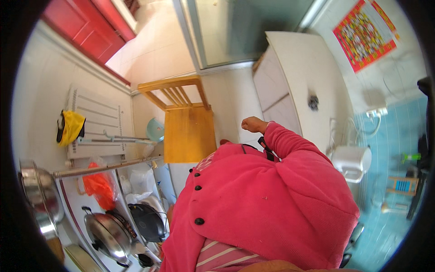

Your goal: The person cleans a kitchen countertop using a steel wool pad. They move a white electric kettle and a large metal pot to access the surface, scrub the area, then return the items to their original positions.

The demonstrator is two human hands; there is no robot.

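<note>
My right hand is curled into a loose fist in front of my pink jacket, with nothing visible in it. It hangs over the tiled floor beside a cabinet with a white top. On that top lies a small dark clump, too blurred to name. My left hand is almost wholly hidden behind the jacket; only a skin-toned sliver shows at the jacket's left edge. Ahead and to the left stands a yellow wooden chair, its back turned away from me.
Shelves on the left hold a lidded steel wok, a black electric pan and a red plastic bag. A light-blue dustpan leans behind the chair. A white jug appliance stands right. Ahead is a glass sliding door.
</note>
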